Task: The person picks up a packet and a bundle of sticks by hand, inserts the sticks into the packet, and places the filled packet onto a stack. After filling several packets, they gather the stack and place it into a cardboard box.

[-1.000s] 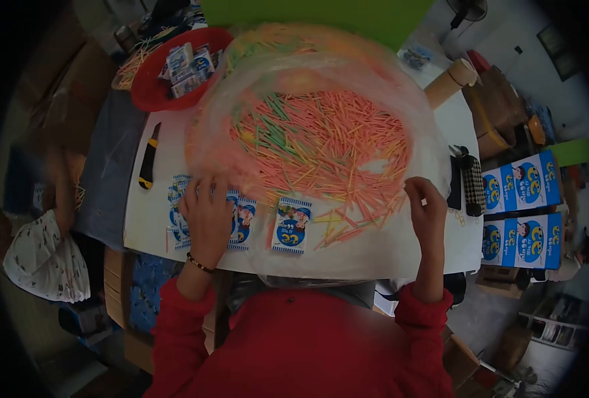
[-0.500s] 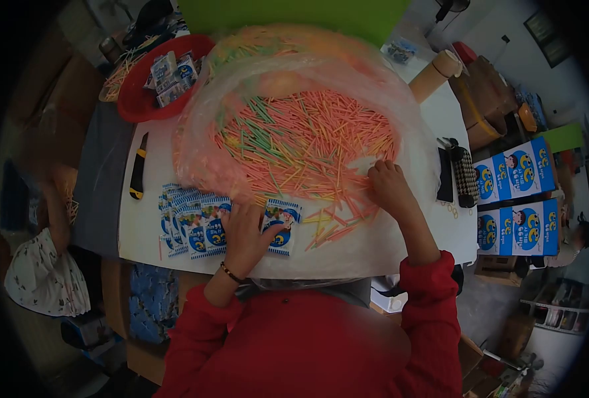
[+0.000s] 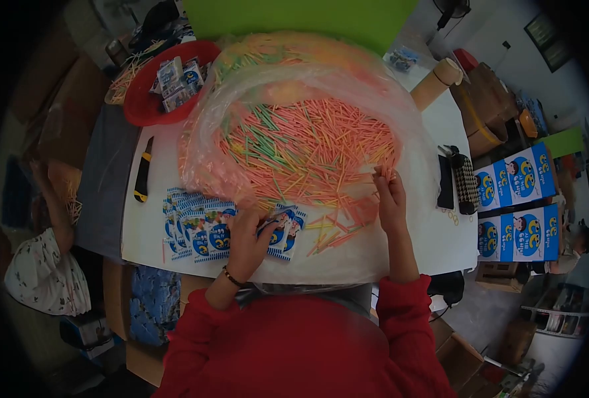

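Thin pink, yellow and green sticks [image 3: 314,142] fill a large clear plastic bag [image 3: 208,169] on the white table. My left hand [image 3: 247,235] pinches the edge of a blue and white packet [image 3: 282,233], beside an overlapping row of similar packets [image 3: 198,229]. At the bag's right front, my right hand [image 3: 391,192] has its fingertips closed on small pink sticks [image 3: 387,173]. A loose pile of sticks [image 3: 334,232] lies on the plastic between my hands.
A red basin [image 3: 135,99] holds packets at the back left, with a cutter [image 3: 142,174] in front of it. Rightward are a tan bottle [image 3: 435,83], a checkered pouch [image 3: 467,189] and blue and white boxes [image 3: 520,232]. Another person's arm [image 3: 59,215] shows at far left.
My left hand has closed on a packet and lifted its edge. My right hand has drawn its fingers together and turned upright, with sticks at the fingertips.
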Available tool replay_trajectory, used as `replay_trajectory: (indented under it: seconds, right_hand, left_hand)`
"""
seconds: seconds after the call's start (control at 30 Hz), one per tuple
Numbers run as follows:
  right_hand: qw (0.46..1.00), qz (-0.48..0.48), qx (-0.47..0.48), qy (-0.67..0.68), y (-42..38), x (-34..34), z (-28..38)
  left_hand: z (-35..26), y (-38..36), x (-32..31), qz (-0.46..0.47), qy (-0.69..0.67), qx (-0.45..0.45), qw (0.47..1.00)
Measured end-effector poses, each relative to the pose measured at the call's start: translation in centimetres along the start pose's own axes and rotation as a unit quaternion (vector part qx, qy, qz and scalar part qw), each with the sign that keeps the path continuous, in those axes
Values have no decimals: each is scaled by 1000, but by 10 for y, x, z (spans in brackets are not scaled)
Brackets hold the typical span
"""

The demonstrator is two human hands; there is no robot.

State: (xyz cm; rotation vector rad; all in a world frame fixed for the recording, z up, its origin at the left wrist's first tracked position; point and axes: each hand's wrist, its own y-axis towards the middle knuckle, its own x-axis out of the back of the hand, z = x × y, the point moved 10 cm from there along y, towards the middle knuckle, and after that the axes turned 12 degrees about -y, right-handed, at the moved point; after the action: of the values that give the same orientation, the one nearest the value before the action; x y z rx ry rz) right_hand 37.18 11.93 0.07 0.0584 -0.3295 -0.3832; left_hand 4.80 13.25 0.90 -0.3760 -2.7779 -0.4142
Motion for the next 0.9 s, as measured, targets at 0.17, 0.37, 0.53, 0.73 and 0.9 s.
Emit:
replay_trajectory:
  seconds: [0.17, 0.37, 0.53, 0.73, 0.9]
  right_hand:
    - [993, 58, 87, 53, -1, -39, -1]
    - [997, 51, 11, -54, 28, -10, -12]
    - [863, 121, 298, -390, 28, -50, 78]
    - [755, 196, 357, -513, 43, -99, 59]
    - [734, 153, 374, -547, 48, -107, 52]
  left_hand:
    - [-33, 5, -9, 12, 145, -113, 983]
    - [-42, 12, 8, -32, 106, -125, 986]
    - [14, 12, 16, -39, -218, 41, 974]
    - [1, 10, 2, -25, -279, 54, 959]
    - [13, 6, -10, 41, -288, 121, 949]
